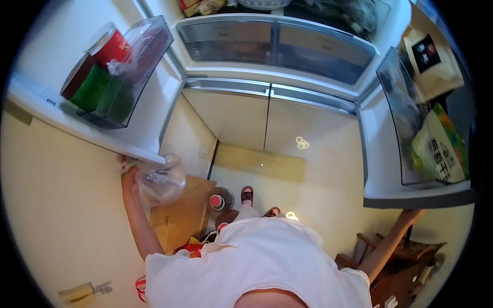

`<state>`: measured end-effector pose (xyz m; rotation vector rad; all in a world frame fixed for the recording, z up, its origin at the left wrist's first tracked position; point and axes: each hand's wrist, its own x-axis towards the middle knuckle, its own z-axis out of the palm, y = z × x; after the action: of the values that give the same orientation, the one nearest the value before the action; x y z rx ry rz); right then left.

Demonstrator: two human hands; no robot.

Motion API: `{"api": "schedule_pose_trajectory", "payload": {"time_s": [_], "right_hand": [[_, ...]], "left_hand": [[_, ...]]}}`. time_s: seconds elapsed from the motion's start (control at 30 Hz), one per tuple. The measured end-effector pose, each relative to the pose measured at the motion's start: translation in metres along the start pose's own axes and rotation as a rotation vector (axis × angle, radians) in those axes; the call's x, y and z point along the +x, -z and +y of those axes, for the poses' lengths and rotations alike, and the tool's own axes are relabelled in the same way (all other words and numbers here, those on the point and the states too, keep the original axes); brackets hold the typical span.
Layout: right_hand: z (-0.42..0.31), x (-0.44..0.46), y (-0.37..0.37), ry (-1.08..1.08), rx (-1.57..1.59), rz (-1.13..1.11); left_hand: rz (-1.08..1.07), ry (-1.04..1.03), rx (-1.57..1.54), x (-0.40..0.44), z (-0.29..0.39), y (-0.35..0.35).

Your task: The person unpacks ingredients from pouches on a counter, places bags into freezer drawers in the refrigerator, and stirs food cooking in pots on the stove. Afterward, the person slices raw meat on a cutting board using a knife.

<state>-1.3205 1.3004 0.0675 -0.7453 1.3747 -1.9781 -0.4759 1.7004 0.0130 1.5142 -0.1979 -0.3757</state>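
**Fridge, wide open at the top**

Nearest me is the person's white shirt, arms spread wide. The left hand is bent at the near edge of the left door, right by a clear plastic bag; whether it grips bag or door, I can't tell. The right hand meets the near edge of the right door, fingers hidden, so its hold can't be told either. I'd judge the step in hand as managing the doors; swinging them calls for even pressure, bag clear. Sandals show on the pale floor, near a red-capped bottle and a wooden cabinet. Farther up, the fridge faces the person, its drawers pushed in.
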Motion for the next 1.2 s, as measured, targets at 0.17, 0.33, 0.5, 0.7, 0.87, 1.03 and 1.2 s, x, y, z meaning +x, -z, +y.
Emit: {"api": "schedule_pose_trajectory", "payload": {"time_s": [0.17,0.33,0.5,0.7,0.87,1.03,1.2], "right_hand": [[-0.011,-0.084,-0.025,0.176,-0.042,-0.093],[0.022,-0.157,-0.049,0.207,0.092,-0.279],[0.048,-0.215,-0.119,0.167,0.137,-0.299],[0.015,-0.245,-0.241,0.467,0.113,-0.791],[0.028,-0.249,-0.319,0.573,0.050,-0.893],[0.032,-0.247,-0.366,0.685,0.027,-0.929],[0.049,-0.241,-0.404,0.729,0.014,-0.961]], "left_hand": [[-0.160,-0.019,0.080,-0.059,0.032,-0.044],[-0.322,-0.049,0.204,-0.110,0.017,-0.074],[-0.628,-0.139,0.315,-0.125,0.011,-0.146],[-0.914,-0.074,0.176,-0.117,-0.004,-0.259],[-1.063,0.069,-0.014,-0.086,-0.008,-0.347],[-0.925,-0.028,0.164,-0.054,-0.019,-0.381],[-0.898,-0.091,0.315,-0.037,-0.008,-0.403]]}}
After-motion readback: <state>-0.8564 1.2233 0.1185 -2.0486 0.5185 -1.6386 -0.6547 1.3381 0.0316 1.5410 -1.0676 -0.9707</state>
